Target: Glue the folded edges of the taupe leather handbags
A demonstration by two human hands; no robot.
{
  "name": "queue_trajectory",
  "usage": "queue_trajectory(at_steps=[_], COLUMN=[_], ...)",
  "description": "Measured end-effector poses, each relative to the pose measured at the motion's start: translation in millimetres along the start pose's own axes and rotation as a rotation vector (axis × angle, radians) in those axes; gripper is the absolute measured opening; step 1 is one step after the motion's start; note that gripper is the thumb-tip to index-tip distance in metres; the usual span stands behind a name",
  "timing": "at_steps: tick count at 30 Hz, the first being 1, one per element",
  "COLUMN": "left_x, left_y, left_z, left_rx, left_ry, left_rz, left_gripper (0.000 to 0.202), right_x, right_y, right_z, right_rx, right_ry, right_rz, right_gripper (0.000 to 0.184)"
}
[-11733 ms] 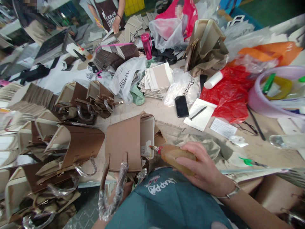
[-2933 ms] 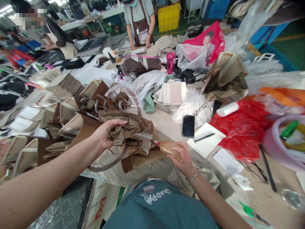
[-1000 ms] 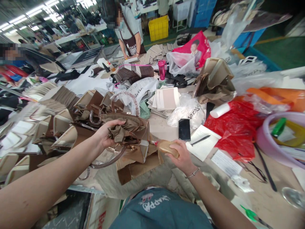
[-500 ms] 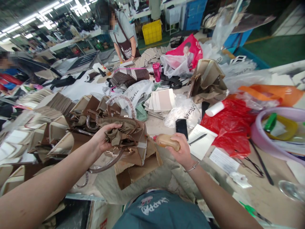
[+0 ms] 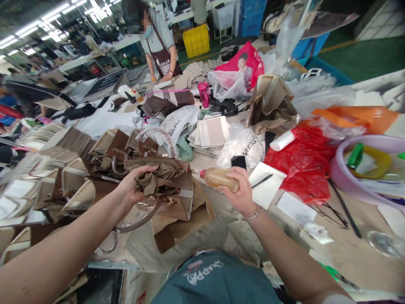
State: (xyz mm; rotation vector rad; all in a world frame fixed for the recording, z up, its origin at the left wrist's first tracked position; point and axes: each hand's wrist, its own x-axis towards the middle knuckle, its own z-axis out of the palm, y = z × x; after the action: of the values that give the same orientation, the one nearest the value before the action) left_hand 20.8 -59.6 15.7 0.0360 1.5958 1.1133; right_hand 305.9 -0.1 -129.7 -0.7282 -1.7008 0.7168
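Note:
My left hand (image 5: 134,185) is closed on the bunched olive-brown lining of a brown handbag (image 5: 177,198), which lies on its side in front of me. The bag's looped handle (image 5: 142,223) hangs toward me. In my right hand (image 5: 242,192) is a squeeze bottle (image 5: 220,179) of amber liquid, held nearly level. Its red collar and thin nozzle point left, at the bag's open edge; whether the tip touches cannot be made out. Beneath the bag is an opened piece of brown cardboard (image 5: 207,209).
Unfinished brown bags (image 5: 107,145) crowd the left. Beyond the bottle lie a dark phone (image 5: 238,162), a notepad (image 5: 267,181) with a pen, and red plastic (image 5: 303,164). A lilac basin (image 5: 340,164) stands at right. Across the table a person in an apron (image 5: 164,59) works.
The bottle's nozzle has shifted slightly left along the bag's edge, with my right hand following. My left hand keeps its hold on the lining. The whole view has tilted a little.

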Motion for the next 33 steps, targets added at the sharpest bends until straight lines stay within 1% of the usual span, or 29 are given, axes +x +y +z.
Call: queue_trajectory(at_steps=[3, 6, 8, 10, 13, 17, 20, 23, 26, 29, 31, 33], left_x=[3, 8, 8, 7, 4, 4, 4, 2, 1, 3, 4, 5], left_y=[0, 0, 1, 1, 1, 1, 2, 3, 3, 3, 3, 2], left_z=[-3.6, -7.0, -6.7, -4.8, -2.5, -3.1, -2.9, -1.1, 0.3, -0.2, -0.4, 0.4], left_rx=[0.010, 0.028, 0.030, 0.031, 0.036, 0.030, 0.014, 0.016, 0.014, 0.008, 0.017, 0.023], left_ry=[-0.035, -0.028, -0.022, -0.014, 0.005, 0.021, 0.037, 0.056, 0.058, 0.040, 0.044, 0.042], left_rz=[0.004, 0.018, 0.029, 0.034, 0.044, 0.058, 0.042, 0.031, 0.045, 0.053, 0.050, 0.053], left_gripper=[0.015, 0.017, 0.017, 0.014, 0.013, 0.013, 0.013, 0.013, 0.016, 0.017, 0.016, 0.016], right_x=[-15, -28, -30, -27, -11, 11, 18, 17, 11, 3, -2, -5], right_y=[5, 8, 8, 6, 1, -7, -10, -11, -10, -10, -11, -11], right_z=[0, 2, 3, 5, 6, 3, 3, 5, 8, 7, 3, 0], right_rx=[0.007, 0.000, -0.001, 0.013, 0.039, 0.061, 0.090, 0.132, 0.185, 0.209, 0.197, 0.171], right_ry=[-0.033, -0.056, -0.055, -0.037, 0.013, 0.052, 0.070, 0.093, 0.123, 0.147, 0.156, 0.154], right_rz=[0.036, 0.055, 0.066, 0.087, 0.105, 0.069, 0.055, 0.091, 0.183, 0.266, 0.285, 0.270], right_gripper=[0.036, 0.036, 0.037, 0.036, 0.035, 0.034, 0.037, 0.037, 0.036, 0.036, 0.036, 0.035])
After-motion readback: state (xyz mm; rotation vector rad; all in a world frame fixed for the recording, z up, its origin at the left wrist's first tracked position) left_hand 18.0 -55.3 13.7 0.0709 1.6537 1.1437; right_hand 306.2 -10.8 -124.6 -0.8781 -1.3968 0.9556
